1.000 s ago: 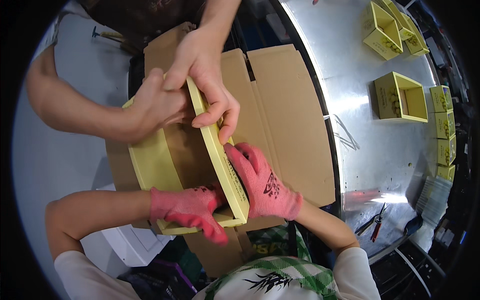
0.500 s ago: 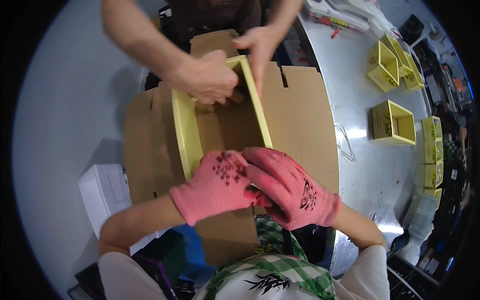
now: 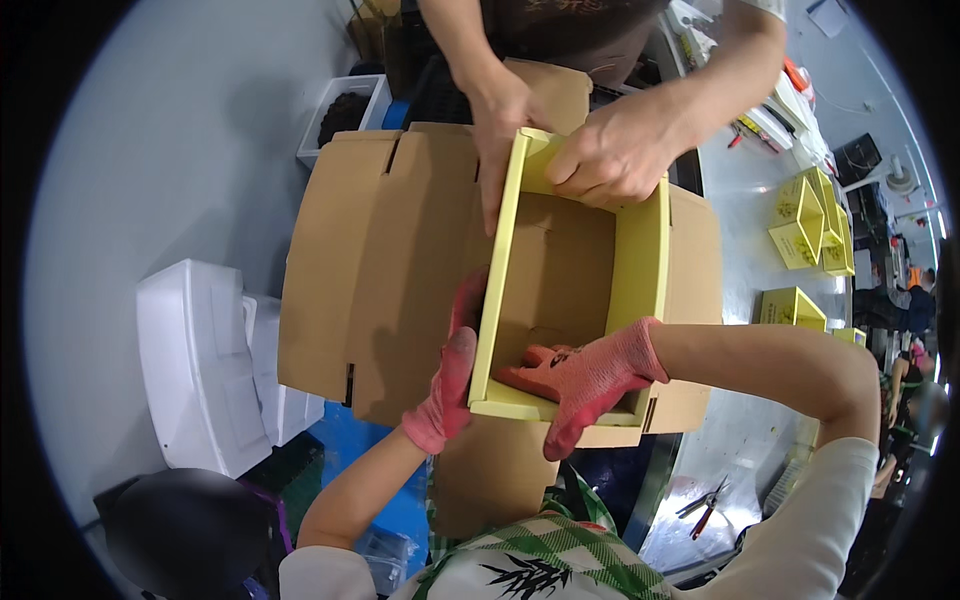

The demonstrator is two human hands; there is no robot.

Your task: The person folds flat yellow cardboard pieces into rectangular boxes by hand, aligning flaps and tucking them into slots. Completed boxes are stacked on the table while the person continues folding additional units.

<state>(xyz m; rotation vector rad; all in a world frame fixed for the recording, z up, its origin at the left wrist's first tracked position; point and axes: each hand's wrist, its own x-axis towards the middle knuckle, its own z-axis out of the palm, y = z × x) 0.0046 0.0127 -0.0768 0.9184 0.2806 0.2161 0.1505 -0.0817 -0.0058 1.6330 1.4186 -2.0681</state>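
A yellow box with an open top (image 3: 487, 330) stands on the brown cardboard carton (image 3: 390, 260), whose flaps lie spread around it. My right hand (image 3: 595, 385), in a pink glove, straddles the near wall, its fingers inside the box and its thumb outside. Against the outer left wall lies my gloved left hand (image 3: 452, 385), fingers stretched along it and partly hidden by the wall. At the far end, a co-worker's hand (image 3: 610, 150) grips the wall and the other hand (image 3: 500, 120) rests at the far left corner.
On the metal table (image 3: 735, 400) to the right are pliers (image 3: 708, 510) and several yellow boxes (image 3: 798, 220). White plastic containers (image 3: 200, 370) stand at the left, and a white bin with dark contents (image 3: 345, 110) sits beyond the carton.
My hands have parted: the left has moved to the box's outer left wall, the right into its near end. In view, the box has shifted right, and the co-worker's hands have changed places on it.
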